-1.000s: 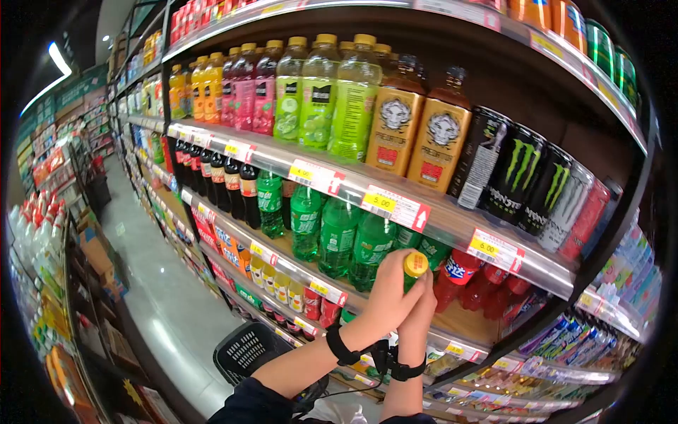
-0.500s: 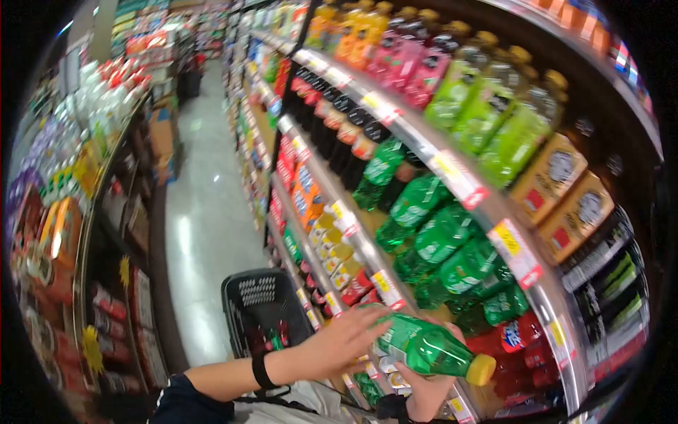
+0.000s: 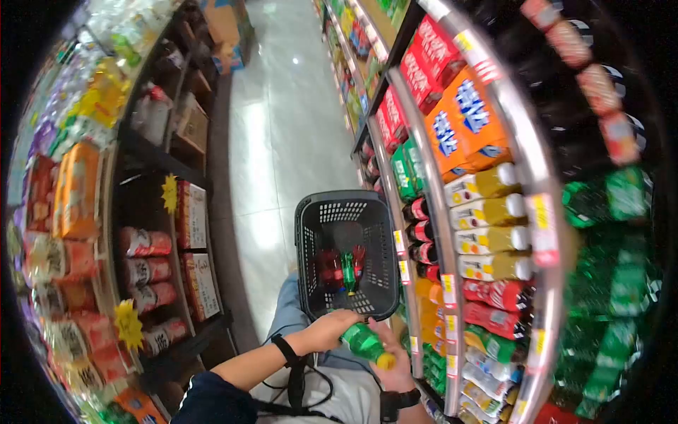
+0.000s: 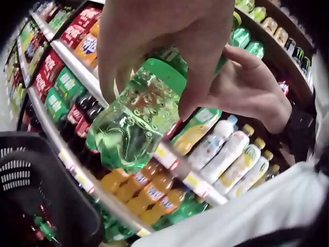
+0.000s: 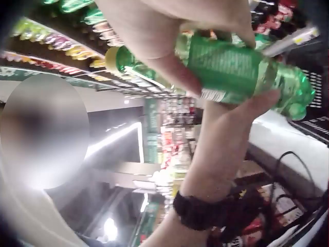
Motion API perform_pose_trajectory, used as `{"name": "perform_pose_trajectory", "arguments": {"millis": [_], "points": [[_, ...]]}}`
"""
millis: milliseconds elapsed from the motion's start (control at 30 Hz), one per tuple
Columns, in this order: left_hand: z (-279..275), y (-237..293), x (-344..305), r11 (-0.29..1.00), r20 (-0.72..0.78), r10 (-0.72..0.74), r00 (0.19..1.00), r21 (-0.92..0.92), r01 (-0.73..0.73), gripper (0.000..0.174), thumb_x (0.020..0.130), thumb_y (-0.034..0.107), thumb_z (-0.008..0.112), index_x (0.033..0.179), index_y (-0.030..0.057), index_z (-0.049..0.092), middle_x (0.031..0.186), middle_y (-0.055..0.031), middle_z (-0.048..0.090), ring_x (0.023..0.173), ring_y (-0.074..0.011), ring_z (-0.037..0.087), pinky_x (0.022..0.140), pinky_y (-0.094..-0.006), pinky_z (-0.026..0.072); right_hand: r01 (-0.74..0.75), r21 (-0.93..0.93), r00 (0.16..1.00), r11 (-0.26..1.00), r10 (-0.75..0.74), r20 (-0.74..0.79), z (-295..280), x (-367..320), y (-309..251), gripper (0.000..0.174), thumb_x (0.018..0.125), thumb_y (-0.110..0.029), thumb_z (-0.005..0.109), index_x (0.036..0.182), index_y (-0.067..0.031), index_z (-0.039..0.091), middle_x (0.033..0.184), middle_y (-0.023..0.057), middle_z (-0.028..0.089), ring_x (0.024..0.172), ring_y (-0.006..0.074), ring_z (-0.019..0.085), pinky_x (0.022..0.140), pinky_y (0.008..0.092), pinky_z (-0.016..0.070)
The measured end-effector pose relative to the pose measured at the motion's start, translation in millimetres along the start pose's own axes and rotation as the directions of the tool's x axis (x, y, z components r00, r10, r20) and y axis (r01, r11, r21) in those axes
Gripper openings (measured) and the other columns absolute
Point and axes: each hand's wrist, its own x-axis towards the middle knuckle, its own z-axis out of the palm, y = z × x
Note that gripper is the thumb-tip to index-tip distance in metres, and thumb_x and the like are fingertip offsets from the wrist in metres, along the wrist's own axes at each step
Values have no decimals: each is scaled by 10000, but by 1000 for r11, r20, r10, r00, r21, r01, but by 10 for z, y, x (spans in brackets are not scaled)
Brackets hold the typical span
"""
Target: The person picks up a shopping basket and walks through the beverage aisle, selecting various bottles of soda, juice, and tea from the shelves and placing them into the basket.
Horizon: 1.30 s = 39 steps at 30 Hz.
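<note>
Both hands hold a green plastic soda bottle (image 3: 365,342) with a yellow cap, low in the head view and just in front of the basket. My left hand (image 3: 330,332) grips it toward its base, thumb and fingers on either side of the clear green body (image 4: 136,121). Nearer the cap, my right hand (image 3: 397,366) curls round the bottle; its fingers and thumb wrap the green label (image 5: 223,64) in the right wrist view. Beyond the hands stands a black shopping basket (image 3: 305,247). Inside it lie a small green bottle (image 3: 348,272) and dark red bottles (image 3: 330,272).
Drink shelves run along the right, with orange packs (image 3: 470,127), yellow drink bottles (image 3: 487,212) and large green bottles (image 3: 611,283). On the left, another shelf rack holds red-labelled packs (image 3: 148,268). A pale tiled aisle (image 3: 272,141) stretches ahead, with a cardboard box (image 3: 224,32) beside it.
The view has swung from the shelf down to the basket. The green bottle, first held upright by the shelf, has tilted and come away toward the body, both hands on it now.
</note>
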Motion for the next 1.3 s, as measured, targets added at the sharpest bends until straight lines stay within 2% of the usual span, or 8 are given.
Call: {"name": "perform_pose_trajectory", "arguments": {"millis": [233,367,467,567,733,833,1000,1300], "points": [[148,-2196,558,906,280,158,947,341,-252,325,793,116,507,1118,113,501,1195,-91,534,1189,-289,468,1026,-465,339,-608,221,770,763,634,-68,-670,1748,988,380,907,-197,562,1235,-46,443,1104,149,587,970,295,615,872,401,505],[702,-3280,765,953,-12,-225,974,207,223,499,802,74,515,1294,21,450,1241,-171,533,1214,-293,455,1007,-391,355,-491,-104,838,865,437,-327,-1119,2941,1602,488,906,-171,562,1336,-60,362,1182,89,535,1045,205,556,884,340,460],[1447,-3941,839,195,122,-854,506,-827,528,511,829,27,441,1336,-24,402,1155,-198,584,1123,-276,536,939,-318,403,-461,-168,800,872,326,-503,-1836,3542,2366,554,890,-145,584,1379,-104,326,1197,57,515,1085,165,510,886,294,428],[1565,-4109,1025,-155,286,-916,283,-900,406,506,888,142,424,1358,-35,362,1171,-228,569,1102,-296,545,913,-303,408,-464,-420,829,780,215,-517,-2372,3933,2816,718,843,-135,631,1436,-119,226,1246,77,496,1089,183,498,902,324,418],[2157,-4545,924,-58,250,-925,285,-836,545,605,905,265,466,1414,17,253,1202,-143,529,1011,-205,524,867,-293,405,-314,-917,946,247,0,-324,-2899,4223,3123,688,816,-19,540,1423,-74,219,1239,245,496,1137,384,487,946,430,391],[2245,-4752,866,-201,338,-895,291,-888,413,535,851,192,517,1331,4,373,847,-53,576,636,-111,498,550,-247,397,-215,-931,971,296,-38,-236,-2955,4399,3265,622,854,-11,458,1425,-107,231,1308,273,422,1193,405,432,993,439,354],[2425,-4780,800,-257,385,-890,246,-867,428,459,855,229,520,1234,-26,475,964,-88,605,846,-176,564,735,-295,440,-105,-867,984,488,-78,-163,-3201,4497,3776,466,903,-262,462,1335,-93,410,1347,219,412,1237,335,413,1010,370,352],[2094,-4422,753,-92,306,-941,141,-637,765,431,806,245,533,1154,-6,561,1034,-183,624,965,-254,580,822,-334,433,-114,-949,991,294,108,-86,-3247,3938,4239,266,854,-266,512,941,-37,616,902,177,645,833,328,611,693,431,481]]}}
